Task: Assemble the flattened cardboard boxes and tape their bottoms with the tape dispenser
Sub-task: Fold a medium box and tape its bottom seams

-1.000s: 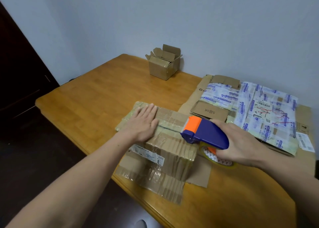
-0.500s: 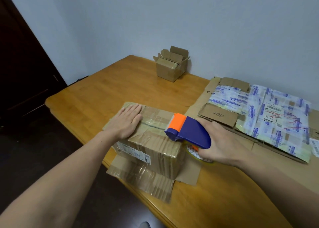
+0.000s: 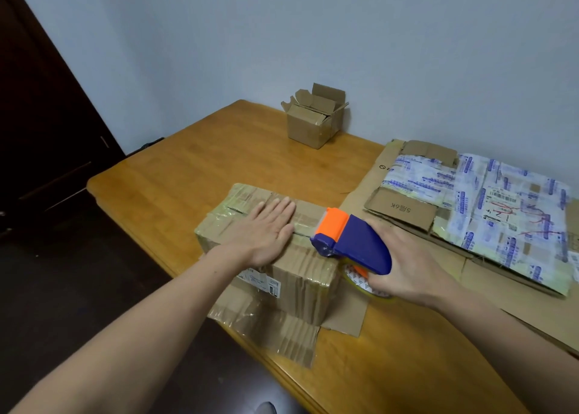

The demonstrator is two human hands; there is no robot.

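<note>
R hand [image 3: 413, 263] is gripping tape dispenser [image 3: 351, 244] at box [image 3: 269, 244] seam's right end; seam is running leftward under flat-fingered L hand [image 3: 266, 232]

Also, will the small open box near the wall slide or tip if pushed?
The small open box likely slides easily: thin cardboard on a smooth wooden table. Tipping seems unlikely, as it sits squat. Its raised flaps probably bend.
</note>
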